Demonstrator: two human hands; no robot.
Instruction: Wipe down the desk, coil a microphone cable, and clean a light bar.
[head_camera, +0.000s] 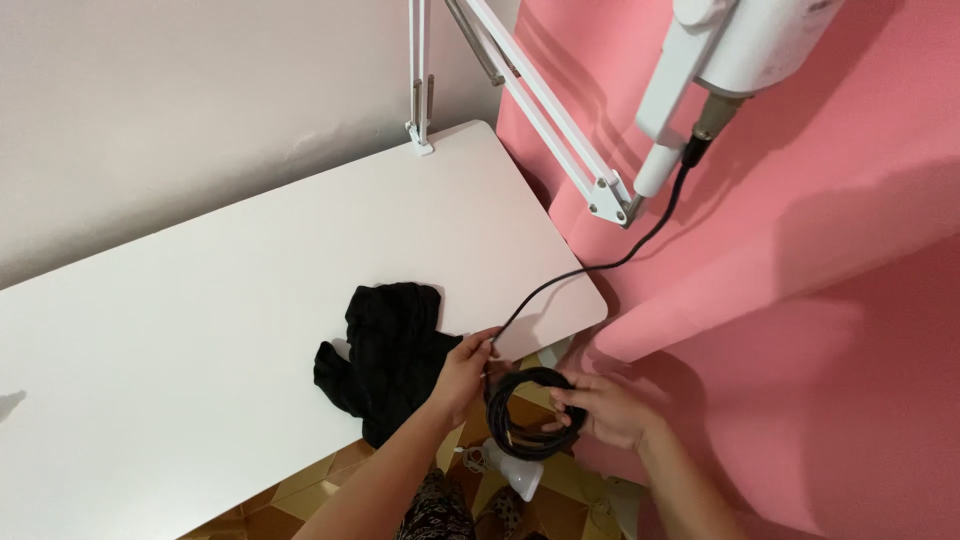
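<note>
So the coiled black rubber cable (528, 414) hangs just off the white surface (200, 330) edge; right hand (605, 408) clamps the loops together, left hand (462, 372) pinches the loose strand running to the white boom arm (560, 130).

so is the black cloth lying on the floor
No, the black cloth lies crumpled on the white table near its front edge, just beside the left hand.

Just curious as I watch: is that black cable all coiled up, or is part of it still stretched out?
Partly coiled. The right hand holds a round loop of black cable, while a free length runs from the left hand up to the white lamp arm.
</note>
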